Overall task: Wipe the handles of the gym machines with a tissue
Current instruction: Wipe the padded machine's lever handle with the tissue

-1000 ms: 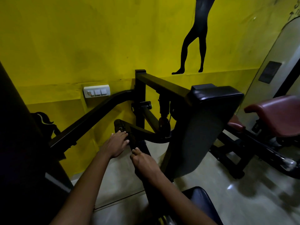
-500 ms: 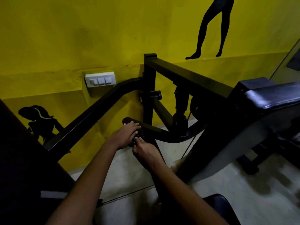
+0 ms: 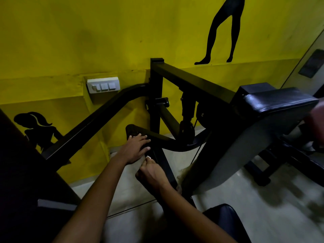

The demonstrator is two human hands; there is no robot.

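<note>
Dim, shadowy wide-angle view; edges bend, right side smeared by blur.

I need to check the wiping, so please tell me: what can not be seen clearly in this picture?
- Tissue: not clearly visible in the head view; the left hand and right hand cover that spot.
- Handle: partly under the left hand, dark.
- Red object: blurred, cut by the right edge.

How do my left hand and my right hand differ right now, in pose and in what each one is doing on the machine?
The left hand lies fairly flat with its fingers spread over the black handle; the right hand has its fingers curled, with something pale pinched at its fingertips, possibly the tissue. The left hand sits higher and further out, the right hand lower and nearer, beside the upright black bar. Both are bare and nearly meet at the handle.
</note>
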